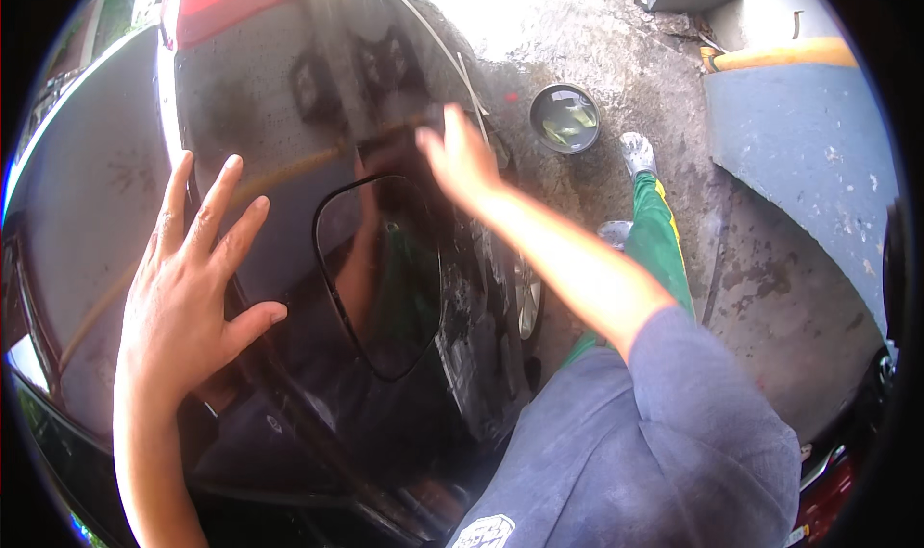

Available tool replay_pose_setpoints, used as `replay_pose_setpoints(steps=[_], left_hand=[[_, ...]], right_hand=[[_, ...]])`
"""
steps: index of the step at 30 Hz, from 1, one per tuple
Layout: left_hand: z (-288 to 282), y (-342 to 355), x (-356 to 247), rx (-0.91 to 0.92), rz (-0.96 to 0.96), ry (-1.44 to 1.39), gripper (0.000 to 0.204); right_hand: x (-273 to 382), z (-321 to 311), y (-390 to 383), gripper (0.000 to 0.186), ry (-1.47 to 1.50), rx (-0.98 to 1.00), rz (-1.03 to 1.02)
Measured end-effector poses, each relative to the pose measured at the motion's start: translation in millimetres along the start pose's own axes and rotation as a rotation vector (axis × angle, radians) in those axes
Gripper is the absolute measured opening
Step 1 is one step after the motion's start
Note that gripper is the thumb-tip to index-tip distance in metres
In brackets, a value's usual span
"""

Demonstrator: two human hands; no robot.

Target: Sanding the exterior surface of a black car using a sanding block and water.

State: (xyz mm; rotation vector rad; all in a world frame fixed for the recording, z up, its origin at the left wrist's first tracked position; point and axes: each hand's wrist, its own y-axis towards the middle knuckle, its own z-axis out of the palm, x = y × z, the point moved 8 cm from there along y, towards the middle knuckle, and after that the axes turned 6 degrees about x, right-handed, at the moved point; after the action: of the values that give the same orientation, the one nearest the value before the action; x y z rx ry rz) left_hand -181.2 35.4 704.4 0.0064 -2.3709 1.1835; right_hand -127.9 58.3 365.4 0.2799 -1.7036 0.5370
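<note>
My left hand (197, 279) is spread open, its fingers apart over the glossy dark car body (260, 394), near the rear side window. From this view I cannot tell whether its palm touches the surface. My right hand (462, 163) reaches to the rear side panel (269, 115), just beyond the outlined fuel flap (380, 279). Motion smears its fingers, and whether anything lies under them is not clear. Along the panel's lower edge, by the wheel, runs a patch of pale, scuffed residue (457, 356). Wet-looking streaks and reflections cover the paint.
A red tail light (236, 4) sits at the car's far corner. On the wet concrete floor (664, 86) stands a dark round basin (566, 118) of water with pale green pieces in it. A blue-grey ramp-like slab (808, 144) with a yellow pipe (784, 54) lies right.
</note>
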Motion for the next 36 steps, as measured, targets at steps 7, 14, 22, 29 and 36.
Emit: replay_pose_setpoints(steps=[7,14,22,29,36], left_hand=[[5,-2,2,0.030,-0.020,-0.006,0.088],[1,4,-3,0.023,-0.021,-0.010,0.088],[4,0,6,0.047,-0.040,-0.017,0.090],[8,6,1,0.027,-0.014,-0.028,0.091],[5,-2,2,0.044,-0.027,-0.013,0.091]], right_hand=[[-10,17,-56,0.044,0.061,0.068,-0.006],[-12,0,22,0.038,-0.012,0.000,0.067],[-15,17,-114,0.040,0.099,0.128,-0.031],[-20,2,53,0.043,-0.059,0.083,0.134],[-48,11,-149,0.039,0.135,0.164,0.065]])
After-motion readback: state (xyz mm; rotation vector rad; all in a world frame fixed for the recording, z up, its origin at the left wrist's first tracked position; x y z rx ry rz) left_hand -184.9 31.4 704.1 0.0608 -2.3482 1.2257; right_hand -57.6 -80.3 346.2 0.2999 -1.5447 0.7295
